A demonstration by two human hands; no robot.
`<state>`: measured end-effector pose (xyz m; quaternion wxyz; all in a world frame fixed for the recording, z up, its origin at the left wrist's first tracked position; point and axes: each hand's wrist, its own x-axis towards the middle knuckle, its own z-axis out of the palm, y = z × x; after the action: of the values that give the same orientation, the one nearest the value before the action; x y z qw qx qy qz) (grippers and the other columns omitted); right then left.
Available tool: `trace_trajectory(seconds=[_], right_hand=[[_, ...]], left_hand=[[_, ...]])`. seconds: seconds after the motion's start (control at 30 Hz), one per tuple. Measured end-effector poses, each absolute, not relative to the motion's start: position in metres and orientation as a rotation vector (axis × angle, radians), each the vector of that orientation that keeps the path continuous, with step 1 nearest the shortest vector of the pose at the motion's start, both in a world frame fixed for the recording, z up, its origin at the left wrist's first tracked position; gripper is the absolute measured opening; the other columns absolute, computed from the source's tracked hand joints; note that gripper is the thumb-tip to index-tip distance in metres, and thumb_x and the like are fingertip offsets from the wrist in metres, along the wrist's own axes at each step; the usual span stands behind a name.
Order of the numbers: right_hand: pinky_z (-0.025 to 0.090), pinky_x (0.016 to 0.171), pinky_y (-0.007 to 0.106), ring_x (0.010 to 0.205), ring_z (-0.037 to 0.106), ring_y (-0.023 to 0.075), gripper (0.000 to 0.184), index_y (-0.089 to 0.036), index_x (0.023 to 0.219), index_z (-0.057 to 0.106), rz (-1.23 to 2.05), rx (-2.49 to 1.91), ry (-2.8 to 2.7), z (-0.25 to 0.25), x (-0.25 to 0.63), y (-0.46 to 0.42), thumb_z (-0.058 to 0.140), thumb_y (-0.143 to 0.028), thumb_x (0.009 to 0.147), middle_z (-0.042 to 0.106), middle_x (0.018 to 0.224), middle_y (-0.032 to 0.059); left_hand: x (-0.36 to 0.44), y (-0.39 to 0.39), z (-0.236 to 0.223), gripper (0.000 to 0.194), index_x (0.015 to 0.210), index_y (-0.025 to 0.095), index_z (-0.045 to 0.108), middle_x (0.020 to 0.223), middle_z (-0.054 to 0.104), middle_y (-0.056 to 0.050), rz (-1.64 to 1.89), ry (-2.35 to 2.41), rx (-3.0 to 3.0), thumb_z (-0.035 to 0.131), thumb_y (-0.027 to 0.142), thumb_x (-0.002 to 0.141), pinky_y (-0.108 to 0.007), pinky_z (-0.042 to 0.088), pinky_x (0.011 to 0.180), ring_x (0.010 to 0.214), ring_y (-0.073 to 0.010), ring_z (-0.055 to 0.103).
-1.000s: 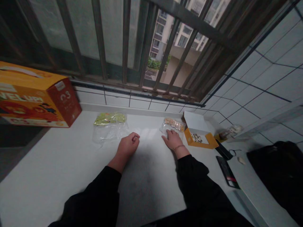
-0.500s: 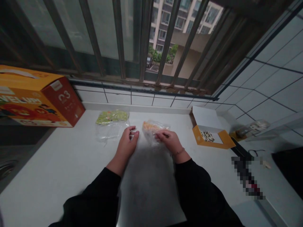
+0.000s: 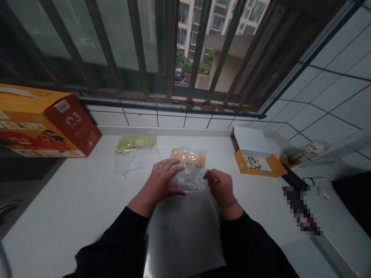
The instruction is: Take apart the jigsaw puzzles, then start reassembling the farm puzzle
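Bag of orange pieces (image 3: pixel 189 159), clear plastic, one: now lying on the counter (image 3: pixel 72 200) midway between the hands, where a second ago it lay far to the right, against the small box (image 3: pixel 261 172), under the right hand (image 3: pixel 222 187). Left hand (image 3: pixel 162 181), one: come across to the bag's left side, fingers and thumb spread apart, clamped on nothing; contact with the plastic uncertain. Right hand, one: at the bag's right edge, fingers curled in; whether they pinch the film cannot be told. Hands apart from each other. Judged effect: the bag has passed from the reach of one hand to that of both, well placed for two-handed handling. Count of the remainder: plastic bags, two in all, the second a bag of green pieces (image 3: pixel 136 143), lying left, untouched; small yellow box, one, lid raised, black-and-white contents (image 3: pixel 252 162) within, number not clear; large orange carton (image 3: pixel 40 127), one, at far left; bracelet (image 3: pixel 229 204), one, on the right wrist; black sleeves (image 3: pixel 114 245), two.
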<state>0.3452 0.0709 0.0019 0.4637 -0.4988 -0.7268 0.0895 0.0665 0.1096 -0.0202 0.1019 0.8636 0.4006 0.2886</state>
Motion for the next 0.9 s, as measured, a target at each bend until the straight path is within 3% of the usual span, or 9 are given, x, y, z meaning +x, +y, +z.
trace_trajectory(seconds=[0.13, 0.23, 0.3, 0.33, 0.4, 0.5, 0.53, 0.73, 0.9], right_hand=[[0.044, 0.062, 0.029, 0.060, 0.061, 0.0147, 0.046, -0.021, 0.075, 0.069, 0.212, -0.943, -2.118, -0.006, 0.308, 0.026, 0.052, -0.038, 0.114, 0.068, 0.067, 0.0016], [0.051, 0.068, 0.031, 0.068, 0.067, 0.0165, 0.037, -0.022, 0.084, 0.072, 0.243, -0.813, -2.244, -0.009, 0.291, 0.012, 0.055, -0.037, 0.113, 0.075, 0.077, 0.0025], [0.056, 0.072, 0.031, 0.073, 0.071, 0.0173, 0.032, -0.022, 0.091, 0.074, 0.246, -0.826, -2.271, -0.010, 0.288, 0.011, 0.056, -0.036, 0.113, 0.078, 0.082, 0.0029], [0.058, 0.073, 0.031, 0.076, 0.073, 0.0177, 0.030, -0.022, 0.094, 0.075, 0.247, -0.845, -2.272, -0.011, 0.287, 0.012, 0.056, -0.035, 0.113, 0.079, 0.085, 0.0032], [0.063, 0.078, 0.033, 0.083, 0.076, 0.0189, 0.027, -0.022, 0.101, 0.076, 0.252, -0.881, -2.264, -0.012, 0.287, 0.014, 0.055, -0.032, 0.113, 0.082, 0.096, 0.0054], [0.067, 0.086, 0.036, 0.096, 0.080, 0.0212, 0.025, -0.021, 0.106, 0.079, 0.246, -0.883, -2.262, -0.015, 0.284, 0.014, 0.056, -0.030, 0.112, 0.083, 0.115, 0.0089], [0.068, 0.089, 0.037, 0.100, 0.080, 0.0219, 0.025, -0.022, 0.109, 0.079, 0.247, -0.888, -2.257, -0.016, 0.282, 0.014, 0.056, -0.029, 0.112, 0.083, 0.118, 0.0090], [0.061, 0.117, 0.049, 0.138, 0.069, 0.0286, 0.046, -0.021, 0.150, 0.068, 0.161, -1.150, -2.033, -0.021, 0.277, 0.022, 0.051, -0.016, 0.107, 0.073, 0.144, 0.0156], [0.062, 0.112, 0.054, 0.130, 0.070, 0.0301, 0.050, -0.023, 0.150, 0.066, 0.058, -1.173, -1.933, -0.013, 0.287, 0.025, 0.053, -0.012, 0.103, 0.074, 0.135, 0.0151]], left_hand=[[0.075, 0.105, -0.015, 0.015, 0.098, 0.028, 0.079, 0.108, 0.079, -0.004, 0.671, 1.212, 2.706, 0.085, 0.042, 0.095, -0.046, 0.040, 0.096, 0.107, -0.0284, 0.068], [0.076, 0.104, -0.013, 0.019, 0.089, 0.024, 0.076, 0.092, 0.077, -0.003, 0.688, 1.252, 2.685, 0.075, 0.037, 0.104, -0.043, 0.038, 0.088, 0.094, -0.0252, 0.066], [0.073, 0.103, -0.013, 0.022, 0.103, 0.026, 0.078, 0.103, 0.079, -0.004, 0.711, 1.181, 2.653, 0.083, 0.047, 0.096, -0.043, 0.039, 0.091, 0.102, -0.0269, 0.066], [0.071, 0.103, -0.014, 0.033, 0.113, 0.028, 0.078, 0.111, 0.079, -0.005, 0.699, 1.145, 2.644, 0.088, 0.050, 0.090, -0.044, 0.040, 0.093, 0.107, -0.0281, 0.066], [0.070, 0.104, -0.016, 0.045, 0.125, 0.031, 0.077, 0.118, 0.078, -0.006, 0.635, 1.123, 2.646, 0.093, 0.047, 0.085, -0.044, 0.040, 0.094, 0.112, -0.0295, 0.065], [0.074, 0.105, -0.020, 0.008, 0.104, 0.029, 0.082, 0.101, 0.078, -0.005, 0.572, 1.210, 2.651, 0.081, 0.030, 0.096, -0.042, 0.039, 0.087, 0.101, -0.0280, 0.066], [0.077, 0.105, -0.020, 0.006, 0.096, 0.027, 0.081, 0.095, 0.077, -0.005, 0.604, 1.254, 2.627, 0.076, 0.029, 0.099, -0.042, 0.039, 0.085, 0.097, -0.0276, 0.066], [0.099, 0.090, -0.010, 0.038, 0.086, 0.025, 0.074, 0.085, 0.076, -0.006, 0.916, 1.392, 2.398, 0.053, 0.045, 0.111, -0.043, 0.043, 0.084, 0.087, -0.0266, 0.065], [0.112, 0.073, -0.001, 0.032, 0.096, 0.026, 0.075, 0.091, 0.077, -0.006, 1.046, 1.473, 2.383, 0.051, 0.041, 0.112, -0.045, 0.043, 0.088, 0.092, -0.0279, 0.066]])
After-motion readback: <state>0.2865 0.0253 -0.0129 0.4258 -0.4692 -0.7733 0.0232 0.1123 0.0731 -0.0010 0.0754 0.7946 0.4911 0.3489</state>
